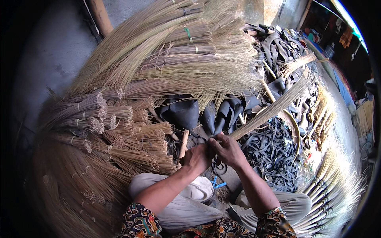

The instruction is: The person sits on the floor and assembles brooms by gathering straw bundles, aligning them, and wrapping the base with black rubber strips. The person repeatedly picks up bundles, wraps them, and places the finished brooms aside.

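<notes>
A slim, pale-tan bundle of long dry grass stalks point(274, 105) slants up and rightward from the right hand point(228, 150), whose curled fingers hold its lower end. The left hand point(198, 157) meets it there, fingers bent inward; whether it grips anything, I cannot tell. Holding that end snug should keep the stalks parallel. A tangled heap of narrow black rubber strips point(274, 152) lies just right of the right hand, a likely snag for loose stalks.

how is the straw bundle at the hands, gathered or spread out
Gathered: the straw bundle runs as one narrow sheaf from the right hand.
</notes>
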A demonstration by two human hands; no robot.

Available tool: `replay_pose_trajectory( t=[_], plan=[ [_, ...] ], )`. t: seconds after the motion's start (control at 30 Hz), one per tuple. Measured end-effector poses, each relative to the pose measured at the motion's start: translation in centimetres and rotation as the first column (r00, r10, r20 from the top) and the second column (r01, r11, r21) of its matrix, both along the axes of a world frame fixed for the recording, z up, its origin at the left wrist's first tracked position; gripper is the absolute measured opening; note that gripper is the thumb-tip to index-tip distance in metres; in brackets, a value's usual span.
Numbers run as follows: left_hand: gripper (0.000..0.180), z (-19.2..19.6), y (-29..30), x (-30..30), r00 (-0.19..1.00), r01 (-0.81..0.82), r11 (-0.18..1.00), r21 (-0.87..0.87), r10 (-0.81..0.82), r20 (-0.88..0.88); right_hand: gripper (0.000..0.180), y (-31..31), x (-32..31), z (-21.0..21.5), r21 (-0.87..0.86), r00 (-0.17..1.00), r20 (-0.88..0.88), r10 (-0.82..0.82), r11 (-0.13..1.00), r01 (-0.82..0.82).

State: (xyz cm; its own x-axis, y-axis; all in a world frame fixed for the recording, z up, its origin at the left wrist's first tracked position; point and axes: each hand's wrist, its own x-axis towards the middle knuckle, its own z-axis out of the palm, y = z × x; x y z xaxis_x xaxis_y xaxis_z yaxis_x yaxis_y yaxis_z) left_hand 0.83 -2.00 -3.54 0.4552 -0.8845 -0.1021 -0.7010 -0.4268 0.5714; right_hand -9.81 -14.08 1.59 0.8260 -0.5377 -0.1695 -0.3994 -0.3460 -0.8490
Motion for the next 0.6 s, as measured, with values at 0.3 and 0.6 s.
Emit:
replay_pose_trajectory(
  t=[0.3,0.6],
  plan=[
    [0.013,-0.7,0.2,0.4,0.991,0.022,0.999,-0.038,-0.017,0.131,0.035,1.8,0.3,-2.1,-0.144,0.982,-0.053,-0.18,0.975,0.171],
    [0.017,-1.9,-0.3,0.9,0.991,0.098,0.985,-0.14,-0.083,0.104,0.03,1.8,-0.6,-1.5,0.406,0.979,0.156,-0.131,0.912,0.057]
  ],
)
